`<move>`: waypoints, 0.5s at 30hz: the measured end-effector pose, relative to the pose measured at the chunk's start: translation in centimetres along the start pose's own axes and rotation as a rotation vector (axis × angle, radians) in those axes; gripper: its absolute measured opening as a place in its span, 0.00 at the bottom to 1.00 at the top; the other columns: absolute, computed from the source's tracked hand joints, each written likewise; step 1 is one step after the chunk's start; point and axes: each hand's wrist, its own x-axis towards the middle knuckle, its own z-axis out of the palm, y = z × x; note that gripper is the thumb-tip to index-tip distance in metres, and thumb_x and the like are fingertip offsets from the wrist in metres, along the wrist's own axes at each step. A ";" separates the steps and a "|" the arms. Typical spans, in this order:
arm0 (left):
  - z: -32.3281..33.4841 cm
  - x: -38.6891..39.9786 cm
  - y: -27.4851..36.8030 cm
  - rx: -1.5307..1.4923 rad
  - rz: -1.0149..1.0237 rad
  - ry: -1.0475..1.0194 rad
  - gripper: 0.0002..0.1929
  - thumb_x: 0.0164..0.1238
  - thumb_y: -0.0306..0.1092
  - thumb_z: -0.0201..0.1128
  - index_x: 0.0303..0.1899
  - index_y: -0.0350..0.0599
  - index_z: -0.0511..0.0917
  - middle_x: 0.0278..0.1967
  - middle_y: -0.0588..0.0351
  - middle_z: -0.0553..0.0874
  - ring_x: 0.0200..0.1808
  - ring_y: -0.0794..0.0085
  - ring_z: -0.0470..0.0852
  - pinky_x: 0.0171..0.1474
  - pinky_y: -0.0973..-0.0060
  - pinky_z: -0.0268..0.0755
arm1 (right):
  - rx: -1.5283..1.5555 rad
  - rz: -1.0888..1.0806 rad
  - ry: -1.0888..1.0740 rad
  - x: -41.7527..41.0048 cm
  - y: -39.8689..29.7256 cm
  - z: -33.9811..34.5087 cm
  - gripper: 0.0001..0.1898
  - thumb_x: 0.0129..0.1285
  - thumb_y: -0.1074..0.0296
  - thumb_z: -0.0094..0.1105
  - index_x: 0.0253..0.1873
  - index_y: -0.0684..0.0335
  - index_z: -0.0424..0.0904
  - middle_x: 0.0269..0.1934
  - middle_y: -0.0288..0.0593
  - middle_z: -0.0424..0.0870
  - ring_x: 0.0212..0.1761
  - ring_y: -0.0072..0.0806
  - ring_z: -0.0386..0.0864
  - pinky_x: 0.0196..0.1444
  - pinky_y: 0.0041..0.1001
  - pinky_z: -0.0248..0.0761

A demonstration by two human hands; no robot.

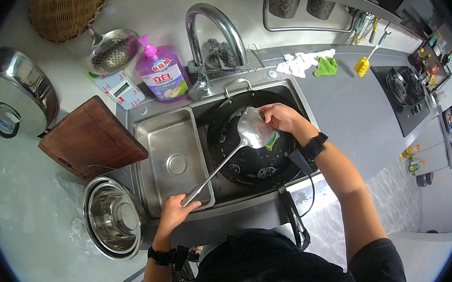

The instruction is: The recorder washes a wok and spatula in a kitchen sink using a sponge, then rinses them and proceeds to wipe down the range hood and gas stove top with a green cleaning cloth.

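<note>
A metal wok spatula (254,128) slants across the sink, with its broad blade above a black wok (214,136). My left hand (175,212) is closed around the end of the spatula's handle. With my right hand (282,116) I grip the right edge of the blade, the thumb on its face and other fingers partly hidden. A green and yellow sponge (273,141) shows below the blade; whether my fingers touch it cannot be seen. The wok sits in the right sink basin, with soapy water and foam (267,172) inside.
A steel left basin (153,143) adjoins the wok. Behind stand a curved faucet (215,13) and a purple pump bottle (164,76). A wooden cutting board (92,138) and nested steel bowls (91,217) flank the sink's left side. White cloth (300,63) and a stove (399,97) lie right.
</note>
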 end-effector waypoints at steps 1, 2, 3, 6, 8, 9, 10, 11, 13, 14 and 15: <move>0.0 0.1 0.0 0.000 0.000 0.000 0.19 0.46 0.42 0.64 0.18 0.35 0.69 0.10 0.54 0.64 0.14 0.78 0.61 0.19 0.75 0.57 | 0.019 -0.014 -0.021 0.0 0.0 -0.2 0.17 0.44 0.80 0.46 0.43 0.73 0.70 0.30 0.41 0.75 0.28 0.25 0.74 0.36 0.24 0.69; -0.1 0.1 0.0 -0.031 -0.007 -0.011 0.19 0.46 0.42 0.65 0.17 0.35 0.69 0.10 0.56 0.64 0.15 0.79 0.60 0.19 0.76 0.57 | 0.038 -0.028 -0.041 0.1 0.0 -0.2 0.17 0.44 0.80 0.47 0.44 0.74 0.70 0.31 0.42 0.75 0.28 0.26 0.74 0.37 0.24 0.69; -0.1 0.1 -0.1 -0.063 -0.015 -0.022 0.19 0.46 0.41 0.65 0.17 0.35 0.68 0.10 0.58 0.63 0.15 0.80 0.60 0.19 0.77 0.56 | 0.039 -0.027 -0.041 0.0 -0.1 0.0 0.17 0.44 0.80 0.47 0.44 0.74 0.70 0.31 0.42 0.75 0.28 0.26 0.74 0.37 0.24 0.69; 0.2 0.2 -0.8 -0.094 0.016 -0.006 0.18 0.46 0.41 0.65 0.16 0.36 0.67 0.11 0.60 0.63 0.16 0.81 0.60 0.19 0.78 0.56 | 0.111 -0.013 -0.017 -0.1 -0.3 0.4 0.16 0.43 0.82 0.47 0.41 0.74 0.71 0.30 0.43 0.76 0.27 0.26 0.74 0.34 0.24 0.69; 0.1 0.3 -0.7 -0.095 -0.002 -0.021 0.18 0.46 0.40 0.65 0.16 0.36 0.67 0.11 0.60 0.63 0.16 0.81 0.59 0.19 0.78 0.55 | 0.139 -0.021 -0.079 0.2 0.0 -0.1 0.16 0.44 0.83 0.46 0.42 0.75 0.71 0.30 0.43 0.76 0.27 0.26 0.74 0.35 0.24 0.69; 0.1 0.2 -0.6 -0.097 -0.023 -0.034 0.18 0.46 0.40 0.65 0.16 0.36 0.67 0.11 0.60 0.63 0.16 0.81 0.59 0.19 0.78 0.55 | 0.138 -0.017 -0.079 0.1 0.0 0.2 0.16 0.44 0.83 0.46 0.42 0.75 0.71 0.30 0.43 0.76 0.27 0.26 0.74 0.35 0.24 0.69; 0.2 0.2 -0.7 -0.099 -0.027 -0.035 0.18 0.46 0.40 0.65 0.16 0.36 0.67 0.11 0.60 0.63 0.16 0.81 0.59 0.19 0.78 0.55 | 0.121 -0.011 -0.032 0.0 -0.1 0.6 0.16 0.44 0.83 0.46 0.42 0.75 0.70 0.30 0.43 0.76 0.27 0.26 0.74 0.35 0.24 0.70; 0.2 0.2 -0.8 -0.104 -0.026 -0.033 0.18 0.46 0.40 0.65 0.15 0.36 0.67 0.11 0.60 0.63 0.16 0.81 0.59 0.19 0.78 0.55 | 0.103 -0.004 0.014 0.0 -0.1 0.9 0.17 0.44 0.83 0.46 0.43 0.76 0.70 0.31 0.43 0.76 0.28 0.26 0.74 0.35 0.24 0.70; 0.2 0.2 -0.9 -0.111 -0.028 -0.034 0.18 0.46 0.40 0.65 0.15 0.36 0.67 0.11 0.60 0.62 0.16 0.81 0.59 0.19 0.78 0.55 | 0.116 -0.004 -0.053 0.4 0.3 0.4 0.17 0.44 0.82 0.46 0.44 0.75 0.70 0.30 0.42 0.77 0.27 0.27 0.74 0.35 0.24 0.70; 0.2 0.1 -0.9 -0.120 -0.031 -0.035 0.18 0.46 0.40 0.65 0.16 0.36 0.67 0.11 0.60 0.63 0.16 0.81 0.59 0.19 0.78 0.55 | 0.129 -0.008 -0.121 0.8 0.6 0.1 0.18 0.43 0.81 0.47 0.44 0.74 0.70 0.30 0.41 0.77 0.27 0.27 0.74 0.34 0.24 0.71; 0.2 0.0 -1.0 -0.130 -0.036 -0.037 0.18 0.46 0.40 0.65 0.16 0.36 0.67 0.11 0.60 0.63 0.16 0.80 0.59 0.19 0.78 0.55 | 0.129 0.001 -0.123 1.0 1.0 -0.1 0.18 0.43 0.81 0.47 0.44 0.74 0.70 0.30 0.41 0.77 0.27 0.27 0.74 0.34 0.24 0.71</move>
